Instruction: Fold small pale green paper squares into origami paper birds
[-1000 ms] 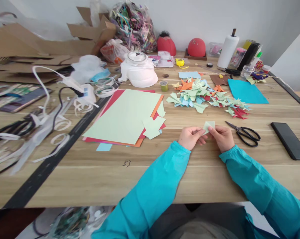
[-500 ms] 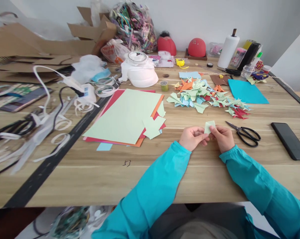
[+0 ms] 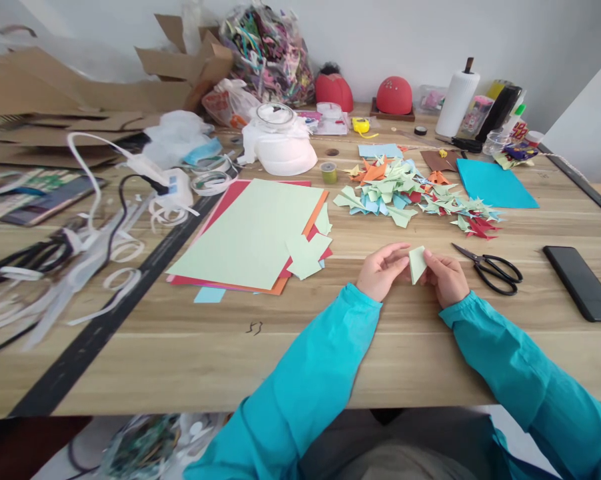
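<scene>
A small folded green paper [image 3: 417,265] is held above the desk [image 3: 300,360], its right edge clamped between the thumb and fingers of the right hand [image 3: 449,277]. The left hand [image 3: 382,270] is held just beside the paper's left edge, thumb and fingers pointed toward it; whether they are closed on it cannot be told. The scissors [image 3: 495,270] are laid just right of the right hand, and the phone [image 3: 580,281] is placed farther right. Beyond the hands, folded shapes [image 3: 390,183] in green, blue, orange and red are heaped. To the left, coloured sheets [image 3: 250,227] are stacked, partly overlapped by green pieces [image 3: 308,257].
</scene>
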A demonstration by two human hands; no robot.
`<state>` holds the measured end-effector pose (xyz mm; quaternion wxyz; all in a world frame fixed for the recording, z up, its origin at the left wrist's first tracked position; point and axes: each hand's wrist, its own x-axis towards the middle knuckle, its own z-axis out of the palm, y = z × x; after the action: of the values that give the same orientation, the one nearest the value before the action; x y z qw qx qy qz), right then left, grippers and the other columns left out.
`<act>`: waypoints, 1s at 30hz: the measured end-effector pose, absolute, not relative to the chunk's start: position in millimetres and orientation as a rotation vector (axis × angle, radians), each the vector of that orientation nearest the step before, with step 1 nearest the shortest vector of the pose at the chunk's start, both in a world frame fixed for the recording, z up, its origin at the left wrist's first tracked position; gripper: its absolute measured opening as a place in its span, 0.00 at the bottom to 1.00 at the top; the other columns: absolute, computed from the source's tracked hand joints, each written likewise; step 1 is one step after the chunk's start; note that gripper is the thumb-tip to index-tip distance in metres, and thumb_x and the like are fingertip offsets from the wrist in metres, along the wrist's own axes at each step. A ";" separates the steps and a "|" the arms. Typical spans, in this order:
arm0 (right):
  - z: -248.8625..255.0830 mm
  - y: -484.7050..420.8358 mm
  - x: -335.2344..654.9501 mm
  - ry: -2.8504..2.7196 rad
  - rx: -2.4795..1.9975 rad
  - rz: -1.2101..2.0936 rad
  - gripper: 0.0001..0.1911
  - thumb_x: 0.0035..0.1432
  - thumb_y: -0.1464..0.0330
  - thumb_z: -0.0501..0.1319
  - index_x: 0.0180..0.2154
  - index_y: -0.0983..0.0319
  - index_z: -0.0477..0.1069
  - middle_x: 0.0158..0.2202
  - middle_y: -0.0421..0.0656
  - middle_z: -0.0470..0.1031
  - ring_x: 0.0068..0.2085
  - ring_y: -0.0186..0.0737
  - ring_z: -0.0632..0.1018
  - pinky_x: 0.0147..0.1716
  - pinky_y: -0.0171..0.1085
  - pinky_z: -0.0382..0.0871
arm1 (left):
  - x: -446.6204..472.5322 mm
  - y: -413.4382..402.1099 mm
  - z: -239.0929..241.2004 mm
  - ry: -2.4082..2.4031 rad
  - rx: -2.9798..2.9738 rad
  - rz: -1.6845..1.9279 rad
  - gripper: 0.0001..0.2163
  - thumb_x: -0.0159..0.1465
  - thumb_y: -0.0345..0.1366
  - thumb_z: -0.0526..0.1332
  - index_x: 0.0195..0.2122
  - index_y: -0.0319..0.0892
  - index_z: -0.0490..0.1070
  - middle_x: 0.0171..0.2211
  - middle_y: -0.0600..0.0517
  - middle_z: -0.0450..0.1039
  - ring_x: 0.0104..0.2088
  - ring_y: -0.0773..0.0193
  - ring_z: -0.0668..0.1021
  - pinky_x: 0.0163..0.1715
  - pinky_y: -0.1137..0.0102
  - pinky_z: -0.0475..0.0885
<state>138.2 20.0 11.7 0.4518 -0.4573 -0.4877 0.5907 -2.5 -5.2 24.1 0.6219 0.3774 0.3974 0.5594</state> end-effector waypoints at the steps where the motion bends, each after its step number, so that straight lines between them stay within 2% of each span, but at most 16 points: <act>1: 11.6 19.7 137.9 -1.198 -1.128 1.476 0.21 0.48 0.54 0.60 0.15 0.64 0.67 0.13 0.39 0.66 0.16 0.31 0.64 0.15 0.32 0.56 | -2.7 -5.0 23.8 0.903 0.874 1.290 0.20 0.45 0.40 0.67 0.40 0.38 0.71 0.35 0.47 0.76 0.32 0.62 0.77 0.28 0.69 0.74; 11: 9.2 20.3 137.5 -1.187 -1.120 1.528 0.19 0.48 0.54 0.60 0.19 0.63 0.70 0.14 0.39 0.65 0.16 0.31 0.64 0.16 0.33 0.59 | -1.9 -5.7 20.0 0.910 0.929 1.312 0.16 0.45 0.37 0.66 0.36 0.36 0.73 0.32 0.46 0.76 0.32 0.60 0.77 0.30 0.66 0.74; 17: 7.6 17.8 138.4 -1.368 -1.129 1.450 0.22 0.50 0.52 0.58 0.17 0.64 0.69 0.14 0.39 0.65 0.18 0.32 0.65 0.18 0.33 0.60 | 0.3 -6.4 18.2 1.019 1.133 1.410 0.12 0.47 0.32 0.65 0.35 0.38 0.75 0.36 0.46 0.76 0.36 0.62 0.76 0.39 0.68 0.71; 23: 9.4 16.5 138.5 -1.308 -1.136 1.456 0.23 0.52 0.50 0.53 0.22 0.63 0.69 0.17 0.40 0.68 0.19 0.33 0.68 0.19 0.33 0.62 | -0.4 -3.7 14.6 1.155 1.056 1.423 0.11 0.47 0.37 0.65 0.30 0.37 0.76 0.30 0.46 0.77 0.31 0.61 0.77 0.33 0.67 0.72; 30: 16.9 14.2 136.5 -1.427 -1.112 1.440 0.15 0.47 0.58 0.62 0.21 0.63 0.69 0.15 0.37 0.66 0.18 0.29 0.66 0.18 0.30 0.59 | -0.7 -2.1 15.7 1.195 0.982 1.462 0.14 0.44 0.37 0.67 0.31 0.36 0.75 0.25 0.49 0.76 0.26 0.65 0.76 0.28 0.70 0.72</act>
<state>136.5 14.2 16.9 0.4032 -0.4400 -0.5648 0.5699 -0.7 -2.1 15.7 0.4852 0.4036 0.4909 0.6006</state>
